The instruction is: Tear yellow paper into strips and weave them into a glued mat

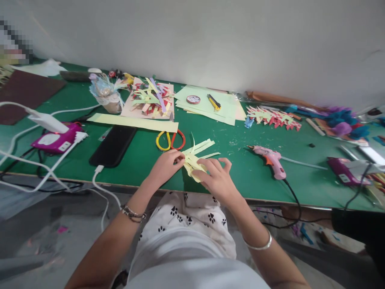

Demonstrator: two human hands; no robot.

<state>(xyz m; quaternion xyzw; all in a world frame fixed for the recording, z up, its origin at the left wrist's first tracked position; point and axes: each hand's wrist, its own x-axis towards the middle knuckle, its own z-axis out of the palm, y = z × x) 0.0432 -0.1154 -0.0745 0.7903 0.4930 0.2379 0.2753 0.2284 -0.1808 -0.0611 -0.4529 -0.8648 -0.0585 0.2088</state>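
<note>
Pale yellow-green paper strips (192, 161) fan out between both hands, near the front edge of the green table (228, 160). My left hand (167, 163) pinches their left side with closed fingers. From the right, my right hand (217, 176) grips the lower part of the bunch between thumb and fingers. Just beyond the hands lie scissors (171, 141) with one yellow and one red handle, their blades mostly under a long pale yellow paper strip (135, 122). A pink glue gun (271, 159) rests farther right.
A black phone (113, 146), cables and a purple power block (58, 138) lie left. Behind are a pile of cut strips (153, 96), green sheets (207, 104), a yellow cutter (213, 102) and a tape roll (193, 99). Feathers (343, 122) lie right.
</note>
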